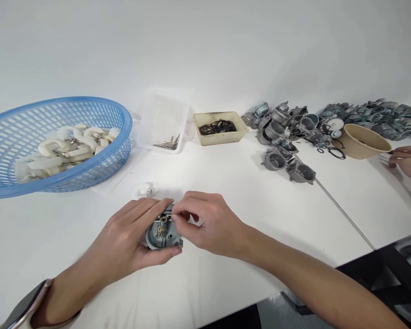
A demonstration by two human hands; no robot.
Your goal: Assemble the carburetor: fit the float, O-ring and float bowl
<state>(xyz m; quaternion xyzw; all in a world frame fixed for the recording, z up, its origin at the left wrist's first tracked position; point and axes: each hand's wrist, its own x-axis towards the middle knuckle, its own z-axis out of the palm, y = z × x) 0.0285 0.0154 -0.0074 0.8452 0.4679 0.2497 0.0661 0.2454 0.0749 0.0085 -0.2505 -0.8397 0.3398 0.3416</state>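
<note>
While the left hand (125, 237) gripped the metal body (165, 239) from its left, hollow side up, the right hand (210, 224) pinched at the body's far right edge, on what could not be told; a white part (144, 189) lay just beyond, far and left.

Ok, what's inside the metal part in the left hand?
Inside the metal part are brass fittings and a dark hole. The left hand and right hand cover some of its upper edge, so what's under them can't be seen.
</note>
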